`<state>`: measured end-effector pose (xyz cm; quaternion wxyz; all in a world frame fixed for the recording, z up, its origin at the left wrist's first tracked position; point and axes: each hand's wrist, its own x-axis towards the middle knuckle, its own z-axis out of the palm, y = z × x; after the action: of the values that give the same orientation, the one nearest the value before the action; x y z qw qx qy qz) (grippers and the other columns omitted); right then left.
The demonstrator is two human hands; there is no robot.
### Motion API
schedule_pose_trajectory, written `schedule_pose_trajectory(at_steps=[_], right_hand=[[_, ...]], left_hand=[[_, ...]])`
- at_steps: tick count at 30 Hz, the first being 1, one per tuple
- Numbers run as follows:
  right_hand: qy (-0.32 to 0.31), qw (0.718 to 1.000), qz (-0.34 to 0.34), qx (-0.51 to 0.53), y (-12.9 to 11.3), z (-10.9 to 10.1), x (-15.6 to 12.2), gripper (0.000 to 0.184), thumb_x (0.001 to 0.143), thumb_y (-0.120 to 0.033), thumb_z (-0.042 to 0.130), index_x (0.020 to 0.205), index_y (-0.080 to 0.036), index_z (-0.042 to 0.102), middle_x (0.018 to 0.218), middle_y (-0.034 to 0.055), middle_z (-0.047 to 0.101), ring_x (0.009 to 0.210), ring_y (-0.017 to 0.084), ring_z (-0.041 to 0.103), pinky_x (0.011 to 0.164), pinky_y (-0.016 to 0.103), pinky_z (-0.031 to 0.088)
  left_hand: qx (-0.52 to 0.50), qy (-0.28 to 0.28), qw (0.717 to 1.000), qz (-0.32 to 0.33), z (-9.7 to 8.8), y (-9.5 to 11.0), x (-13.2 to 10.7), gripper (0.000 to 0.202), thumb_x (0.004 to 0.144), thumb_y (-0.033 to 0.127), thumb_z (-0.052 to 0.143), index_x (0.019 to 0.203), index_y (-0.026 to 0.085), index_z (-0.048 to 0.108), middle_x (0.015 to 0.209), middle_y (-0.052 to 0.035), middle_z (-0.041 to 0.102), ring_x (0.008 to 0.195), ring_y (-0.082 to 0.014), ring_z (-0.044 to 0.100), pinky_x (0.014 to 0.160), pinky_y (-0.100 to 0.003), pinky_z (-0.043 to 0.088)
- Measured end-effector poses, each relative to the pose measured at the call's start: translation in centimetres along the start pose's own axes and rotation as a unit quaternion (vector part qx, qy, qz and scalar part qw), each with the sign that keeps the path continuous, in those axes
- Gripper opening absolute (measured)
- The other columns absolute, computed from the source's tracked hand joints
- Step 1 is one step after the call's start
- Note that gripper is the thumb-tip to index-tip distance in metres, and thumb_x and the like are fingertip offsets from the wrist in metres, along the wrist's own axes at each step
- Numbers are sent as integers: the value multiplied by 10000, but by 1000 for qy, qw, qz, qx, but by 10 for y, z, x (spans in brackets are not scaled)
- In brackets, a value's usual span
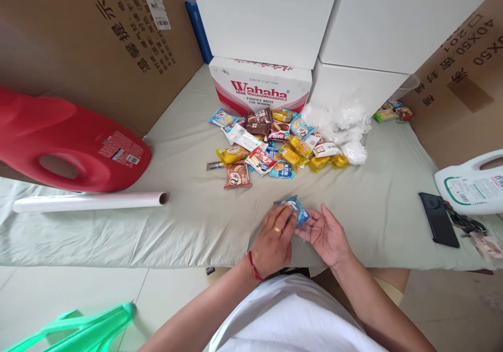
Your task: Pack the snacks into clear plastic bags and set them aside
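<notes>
A small blue snack packet (297,211) is held just above the cloth, near the table's front edge. My left hand (274,237), with a ring and a red cord bracelet, closes over the packet's left part from above. Its fingers hide some of the wrapper. My right hand (327,237) lies palm up with its fingers stretched under the packet's right end and its thumb apart. Beyond both hands is a heap of wrapped snacks: a brown packet (238,176), a red and white packet (261,160), yellow packets (291,154) and dark cocoa packets (258,122).
Crumpled clear plastic (341,124) adjoins the heap's right side. Behind stands a Wahaha carton (261,86). At left are a red jug (90,158) and a plastic film roll (90,202). A phone (438,219) and white jug (473,183) lie at right.
</notes>
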<state>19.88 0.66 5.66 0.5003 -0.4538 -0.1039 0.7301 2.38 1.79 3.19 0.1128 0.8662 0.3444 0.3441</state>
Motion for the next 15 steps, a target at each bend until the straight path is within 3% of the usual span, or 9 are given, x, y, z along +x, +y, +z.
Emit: schedule_pose_trajectory(at_steps=[5,9,12,15], right_hand=[[28,996,-60,-52,5,3,3,347,728,-450,893,945,-225,743,968,24,760,818,153,666,671,247,522],[71,985,-131,-88,-2,-5,6,381,732,-473,884,997,-234,751,955,16,750,782,155,666,635,244,521],[163,964,-188,-92,-34,-38,8,455,676,-424,928,1050,-232,753,978,17,756,785,156,683,665,253,557],[253,927,-267,-69,-83,-90,10,510,598,-372,975,1024,-207,746,990,29,758,810,160,696,683,257,589]], left_hand=[[-83,-64,993,45,10,3,-7,780,696,45,494,1471,126,450,1543,-195,477,1539,-336,305,1223,-646,322],[-121,-51,991,21,4,2,-6,632,728,21,490,1336,177,567,1502,-163,518,1523,-303,345,1184,-563,435],[-67,-7,997,-41,-22,-14,-18,468,814,-1,479,1213,197,624,1425,-159,561,1486,-303,405,1114,-516,513],[23,42,991,-123,-55,-51,-47,326,841,80,561,1099,244,673,1347,-120,600,1438,-343,460,1102,-568,500]])
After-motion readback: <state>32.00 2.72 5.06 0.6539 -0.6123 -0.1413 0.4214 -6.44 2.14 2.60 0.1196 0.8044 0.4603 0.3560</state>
